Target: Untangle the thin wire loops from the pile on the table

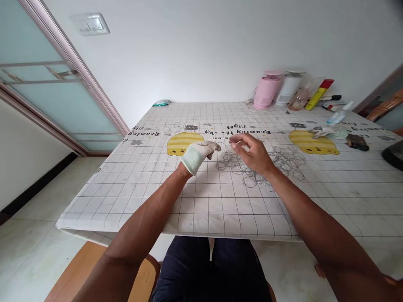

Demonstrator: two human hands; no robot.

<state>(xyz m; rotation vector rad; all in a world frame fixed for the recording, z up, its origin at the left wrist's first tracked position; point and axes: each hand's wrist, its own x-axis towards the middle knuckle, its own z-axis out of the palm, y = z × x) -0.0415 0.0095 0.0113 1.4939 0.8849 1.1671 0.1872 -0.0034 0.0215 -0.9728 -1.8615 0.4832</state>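
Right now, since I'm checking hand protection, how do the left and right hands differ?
The left hand wears a pale glove; the right hand is bare. In this view, the right hand partly covers the wire loops, while the left hand sits left of them. Both have bent fingers.

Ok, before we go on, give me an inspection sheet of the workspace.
Surface: gridded tablecloth with yellow cartoon prints.
Job's things: loose heap of thin grey loops, beneath and beside the right hand.
Clutter: pink device, white device, red-and-yellow can and crumpled cloth, towards the right.
Hands: left hand gloved, right bare; grip unclear.
Cables: thin cord beside the pink device.
Surroundings: white wall, wall switch, door with frosted panels.
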